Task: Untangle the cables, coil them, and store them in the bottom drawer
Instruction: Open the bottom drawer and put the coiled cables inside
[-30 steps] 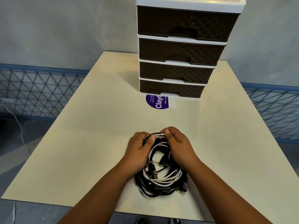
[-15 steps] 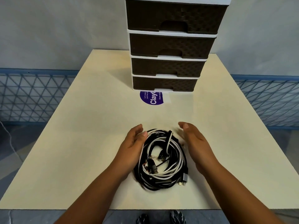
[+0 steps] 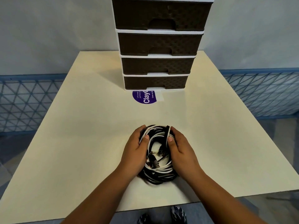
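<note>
Cables [image 3: 159, 167], black & white mixed, sit as one roundish bundle betw. both hands on the cream table [image 3: 80, 143], near its front edge. Left hand [image 3: 135, 152] cups the bundle's left side, right hand [image 3: 179, 151] cups its right; each has fingers curled round the far rim & thumb pressed on the top strands, so both are clamped on the bundle. Neither hand is nearer, the grip is symmetric.

Bundle looks slightly longer front-to-back than across (hard to be sure, wide lens). Bottom drawer [image 3: 155, 82] lies straight ahead of the hands, well apart from them, front closed; it's the lowest of four in the drawer unit [image 3: 161, 44]. So the bundle likely has to go forward, and one hand must let go to pull that drawer.

Materials: smooth rubbery cords, thin, springy loops, small hard plugs in the middle. Drawer fronts are dark brown w/ woven texture, white frame. Purple round sticker [image 3: 144, 97] just in front of the unit.
</note>
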The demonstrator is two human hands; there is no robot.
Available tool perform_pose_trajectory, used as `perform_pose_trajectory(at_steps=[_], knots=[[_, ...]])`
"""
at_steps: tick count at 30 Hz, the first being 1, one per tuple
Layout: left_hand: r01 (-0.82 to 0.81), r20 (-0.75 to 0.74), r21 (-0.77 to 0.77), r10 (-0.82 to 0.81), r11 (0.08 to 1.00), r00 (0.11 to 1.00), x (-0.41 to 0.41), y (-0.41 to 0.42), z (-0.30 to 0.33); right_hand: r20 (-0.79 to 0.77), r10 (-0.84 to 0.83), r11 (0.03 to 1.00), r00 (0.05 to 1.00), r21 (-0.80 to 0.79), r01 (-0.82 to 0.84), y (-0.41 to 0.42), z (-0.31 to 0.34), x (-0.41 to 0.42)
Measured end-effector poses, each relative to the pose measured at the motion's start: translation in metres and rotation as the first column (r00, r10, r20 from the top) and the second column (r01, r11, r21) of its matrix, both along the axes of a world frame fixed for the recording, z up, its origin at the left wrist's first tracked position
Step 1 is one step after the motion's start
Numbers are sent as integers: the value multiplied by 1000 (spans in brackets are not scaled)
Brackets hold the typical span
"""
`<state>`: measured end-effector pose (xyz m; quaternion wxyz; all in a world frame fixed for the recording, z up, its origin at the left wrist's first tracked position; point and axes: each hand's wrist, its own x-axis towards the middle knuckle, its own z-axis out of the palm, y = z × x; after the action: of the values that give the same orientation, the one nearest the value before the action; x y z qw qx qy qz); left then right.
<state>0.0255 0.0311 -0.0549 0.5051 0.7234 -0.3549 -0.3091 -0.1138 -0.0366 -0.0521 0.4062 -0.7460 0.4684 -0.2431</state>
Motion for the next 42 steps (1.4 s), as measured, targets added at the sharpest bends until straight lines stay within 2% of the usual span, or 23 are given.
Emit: perform_pose_trajectory(at_steps=[14, 24, 27, 32, 35, 38, 40, 42], knots=[[42, -72, -38, -45, 998, 996, 10, -27, 0, 44, -154, 988, 987, -10, 155, -3, 5, 7], [-13, -121, -92, 2, 996, 993, 12, -25, 10, 131, -188, 973, 973, 161, 166, -25, 9, -10], [-12, -64, -118, 5, 993, 998, 19, -22, 17, 153, -219, 965, 964, 180, 191, -39, 17, -14], [-134, 173, -135, 156, 982, 972, 47, -42, 55, 246, -247, 960, 937, 191, 203, -68, 42, -10], [-154, 442, -236, 247, 959, 862, 63, -72, 98, 338, -266, 931, 903, 334, 149, -91, 59, 5], [-91, 695, -289, 274, 953, 665, 70, -111, 148, 387, -262, 863, 884, 504, 35, -116, 71, 33], [-47, 814, -270, 254, 962, 523, 73, -139, 180, 405, -295, 767, 865, 640, -38, -132, 72, 55], [-20, 901, -221, 212, 975, 379, 74, -164, 204, 426, -376, 626, 823, 772, -113, -149, 66, 76]])
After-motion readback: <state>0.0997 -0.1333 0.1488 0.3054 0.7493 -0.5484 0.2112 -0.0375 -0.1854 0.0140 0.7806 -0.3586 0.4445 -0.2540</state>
